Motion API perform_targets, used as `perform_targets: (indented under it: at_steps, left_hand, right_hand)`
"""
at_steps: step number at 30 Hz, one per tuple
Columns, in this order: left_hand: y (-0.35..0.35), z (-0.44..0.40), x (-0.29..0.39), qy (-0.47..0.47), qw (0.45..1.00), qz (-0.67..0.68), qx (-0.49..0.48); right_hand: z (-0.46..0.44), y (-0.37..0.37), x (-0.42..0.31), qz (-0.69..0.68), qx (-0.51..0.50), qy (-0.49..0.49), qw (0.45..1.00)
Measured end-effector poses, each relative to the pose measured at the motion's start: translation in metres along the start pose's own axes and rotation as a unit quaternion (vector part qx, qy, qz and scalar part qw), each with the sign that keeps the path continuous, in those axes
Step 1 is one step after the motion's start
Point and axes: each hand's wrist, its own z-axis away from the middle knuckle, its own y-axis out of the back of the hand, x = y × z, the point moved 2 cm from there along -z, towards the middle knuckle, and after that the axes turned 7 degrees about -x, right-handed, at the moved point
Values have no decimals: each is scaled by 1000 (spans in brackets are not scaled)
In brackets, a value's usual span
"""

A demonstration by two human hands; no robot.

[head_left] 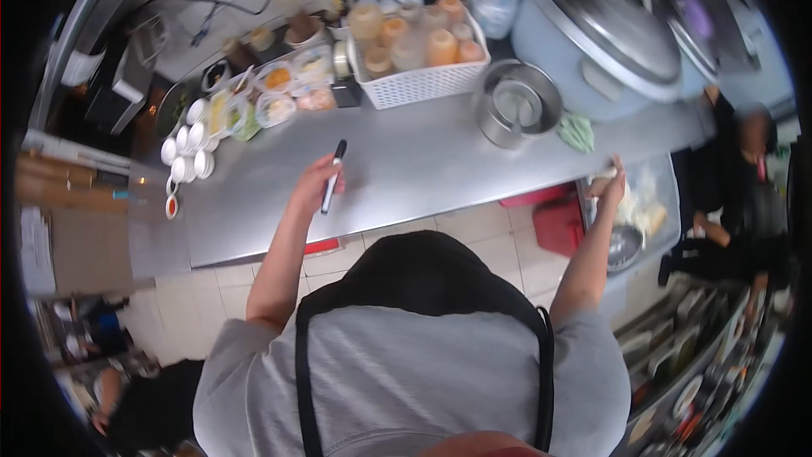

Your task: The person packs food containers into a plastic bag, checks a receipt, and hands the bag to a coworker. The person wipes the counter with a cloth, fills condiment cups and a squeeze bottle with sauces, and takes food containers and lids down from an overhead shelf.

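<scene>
My left hand [316, 182] is closed around a white marker pen [331, 189] with a black cap, held above the steel counter [406, 152]. Out to the right, my right hand [611, 184] is at the counter's front edge, over the near side of a clear plastic tub [668, 213]. Its fingers are bent around something small and whitish that I cannot make out. Pale items and a metal bowl [625, 247] show in the tub. A green cloth [577, 133] lies on the counter just beyond this hand.
A white basket [423, 85] of squeeze bottles and a steel pot [518, 103] stand at the counter's back, beside a large lidded container [584, 51]. White cups [190, 142] and topping tubs [276, 107] fill the left. A person in black [719, 178] stands right; another [156, 406] is lower left.
</scene>
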Motion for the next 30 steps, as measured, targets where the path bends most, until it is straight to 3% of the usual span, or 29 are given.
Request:
perform_targets:
  at_steps: [2,3,4,6,10,12,13,14,16,17,20,22,24,25,26,28,30]
  left_hand:
    - [7,-14,30,-27,998,18,48]
    - [1,-15,53,-44,996,20,72]
    - [-4,-18,75,-61,993,22,94]
    - [9,-39,103,-121,990,32,65]
    - [38,-82,149,-144,989,13,35]
    - [42,-101,180,-144,988,-38,46]
    - [48,-115,192,-147,988,-37,43]
    - [56,-131,205,-162,984,-32,65]
    - [67,-161,233,-179,980,-26,81]
    - [72,-177,246,-158,982,-49,94]
    - [80,-229,276,-135,980,-79,126]
    - [93,-263,284,-131,977,-86,146]
    - [104,-295,291,-139,975,-118,126]
    - [104,-298,294,-140,976,-122,117]
    - [103,-296,293,-144,974,-126,123]
    - [94,-285,289,-147,973,-136,116]
    - [95,-270,284,-120,936,-288,161]
  right_hand:
    - [-32,-7,41,17,-2,6,1000]
    - [-35,-17,56,360,89,114,922]
    - [-30,-32,64,648,172,214,710]
    - [20,-77,58,519,88,126,841]
    - [104,-125,134,556,-8,250,793]
    - [153,-158,167,447,-102,88,884]
    - [191,-201,138,383,-138,-34,913]
    - [224,-237,101,312,-170,-156,922]
    - [239,-248,119,122,-302,-379,866]
    - [249,-264,106,123,-298,-376,869]
    - [277,-321,48,45,-351,-351,867]
    - [267,-334,31,149,-316,-120,929]
    - [243,-334,48,414,-322,7,851]
    - [237,-339,63,601,-279,53,748]
    - [232,-343,80,758,-220,91,607]
    - [215,-351,114,745,-203,112,625]
    - [187,-358,135,732,-189,135,641]
